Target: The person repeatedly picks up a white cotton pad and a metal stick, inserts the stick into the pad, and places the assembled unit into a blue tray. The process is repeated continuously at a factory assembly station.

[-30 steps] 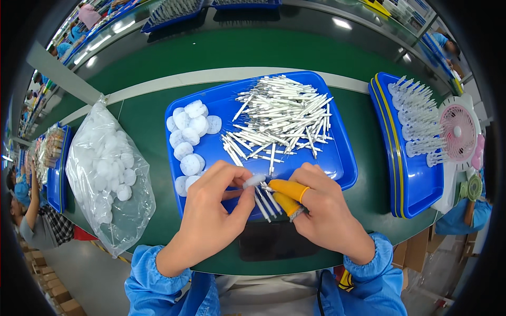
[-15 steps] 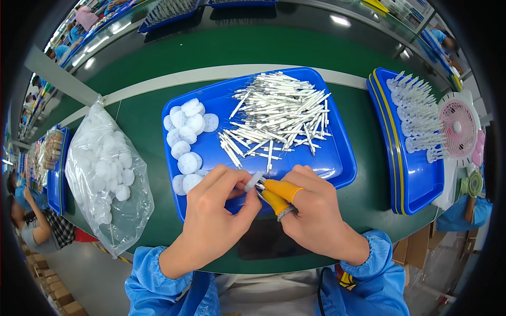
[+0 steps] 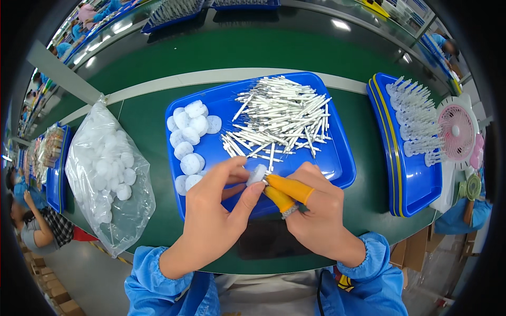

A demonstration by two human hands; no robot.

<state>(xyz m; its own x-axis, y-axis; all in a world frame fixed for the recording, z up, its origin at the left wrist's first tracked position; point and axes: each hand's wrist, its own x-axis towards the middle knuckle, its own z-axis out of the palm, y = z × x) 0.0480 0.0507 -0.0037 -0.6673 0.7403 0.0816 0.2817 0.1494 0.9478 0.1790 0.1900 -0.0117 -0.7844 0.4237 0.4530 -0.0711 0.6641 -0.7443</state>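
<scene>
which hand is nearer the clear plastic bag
Left: the left hand is to the right of the plastic bag, across a gap; the right hand is farther right, beyond the left hand.

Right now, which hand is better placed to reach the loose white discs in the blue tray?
Probably the left hand: it is beside the loose discs at the left of the tray, though it holds another disc. The right hand is farther off.

The left hand [image 3: 213, 208] partly covers a whitish disc [image 3: 257, 174]; the tips meeting it at the right hand [image 3: 319, 210] are too small to tell. The top edge crops two blue trays [image 3: 174, 21]; distant co-workers [image 3: 88, 13] blur
</scene>
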